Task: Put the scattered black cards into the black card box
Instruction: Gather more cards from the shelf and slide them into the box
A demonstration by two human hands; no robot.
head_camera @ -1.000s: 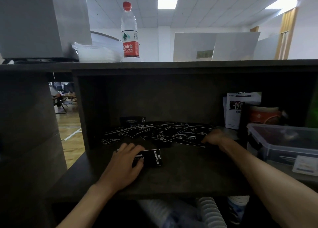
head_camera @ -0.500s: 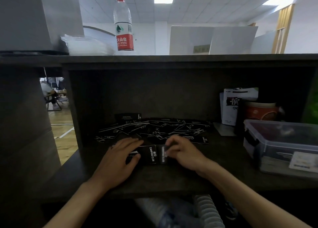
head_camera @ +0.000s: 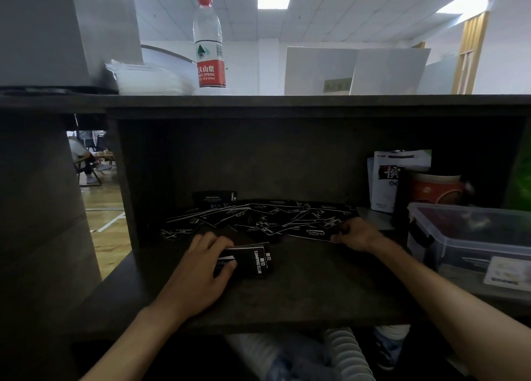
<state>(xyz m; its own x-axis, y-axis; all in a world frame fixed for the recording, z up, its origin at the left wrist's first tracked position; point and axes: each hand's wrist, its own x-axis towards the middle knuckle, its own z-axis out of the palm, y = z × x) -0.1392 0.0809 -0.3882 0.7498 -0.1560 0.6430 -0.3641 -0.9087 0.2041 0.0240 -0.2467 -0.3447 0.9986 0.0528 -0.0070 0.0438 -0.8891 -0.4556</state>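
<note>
Several black cards [head_camera: 258, 219] with white print lie scattered across the back of a dark shelf [head_camera: 301, 294]. A black card box [head_camera: 257, 261] printed "CAMPING CLUB" lies flat near the shelf's front, with a few cards showing at its top edge. My left hand [head_camera: 207, 268] holds the box by its left end, thumb and fingers curled over it. My right hand [head_camera: 355, 234] is at the right edge of the scattered cards, fingers curled onto a card there. A second black box [head_camera: 215, 198] stands behind the cards at the back left.
A clear plastic lidded container [head_camera: 471, 237] sits at the right. Behind it are a red tin [head_camera: 434, 189] and a white packet [head_camera: 388, 179]. A water bottle [head_camera: 209, 41] stands on the shelf top. The cubby's left wall [head_camera: 123, 185] borders the cards.
My right hand has left the card box and reached back right to the edge of the scattered cards. My left hand has stayed on the box.
</note>
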